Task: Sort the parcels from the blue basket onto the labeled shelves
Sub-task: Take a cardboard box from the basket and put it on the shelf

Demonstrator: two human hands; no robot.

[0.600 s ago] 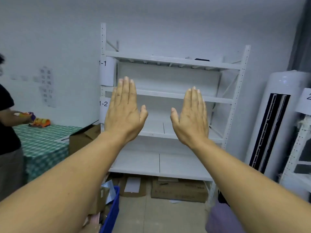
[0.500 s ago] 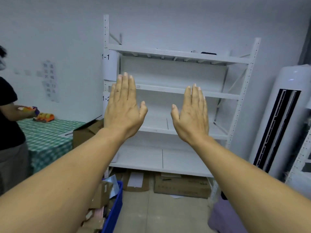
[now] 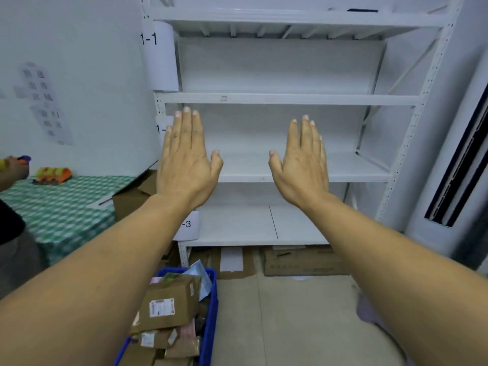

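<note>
My left hand (image 3: 186, 157) and my right hand (image 3: 301, 162) are stretched out flat in front of the white shelf rack (image 3: 285, 99), backs toward me, holding nothing. The rack's boards are bare; paper labels read 1-1 (image 3: 149, 39) at the top left and end in -3 (image 3: 188, 224) lower down. On the floor at the bottom left stands the blue basket (image 3: 211, 307), piled with several brown cardboard parcels (image 3: 169, 305) and thin mailer bags. My left forearm covers part of the basket.
A table with a green checked cloth (image 3: 60, 207) stands on the left, with another person's arm (image 3: 10, 167) and colourful toys on it. An open carton (image 3: 132, 194) leans beside the rack. Flattened cartons (image 3: 303, 260) lie under the lowest board. A tall white appliance (image 3: 454, 154) stands on the right.
The view has tilted down and come closer to the rack, so the blue basket with its parcels shows more fully. Both hands stay flat and empty, held slightly wider apart.
</note>
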